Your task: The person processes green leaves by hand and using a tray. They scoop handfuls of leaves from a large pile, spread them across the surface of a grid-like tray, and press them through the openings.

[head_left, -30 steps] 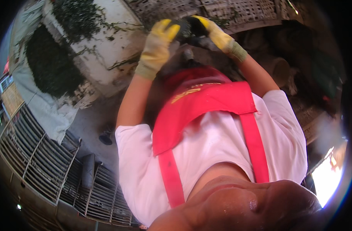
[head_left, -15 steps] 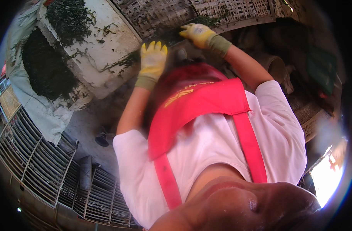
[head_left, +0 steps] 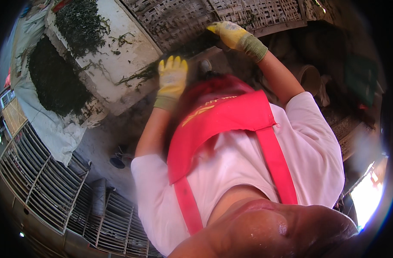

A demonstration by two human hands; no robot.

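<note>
Both my hands wear pale gloves with yellow fingertips and green knitted cuffs. My left hand (head_left: pixel 172 79) is open, fingers up and slightly spread, beside dark green strands (head_left: pixel 138 77) at the edge of a pale, stained board (head_left: pixel 132 53). Farther up and to the right, my right hand (head_left: pixel 231 34) is at the near edge of a woven slatted tray (head_left: pixel 179 21). Its visible fingers stretch left, and the others are partly hidden. A dark green leafy mass (head_left: pixel 201 44) lies between the hands, partly in shadow.
A dark green leafy heap (head_left: pixel 80 28) sits on the board, and another pile (head_left: pixel 54 79) lies on pale sheeting (head_left: pixel 48 129) at left. Metal rails (head_left: pixel 37 172) stand lower left. A round, open-mouthed container (head_left: pixel 310 77) and a green panel (head_left: pixel 360 79) are at right.
My right hand has shifted slightly right and up, and less green stuff shows on the tray beside it. My left hand sits slightly lower in view. The whole view has shifted a little.
</note>
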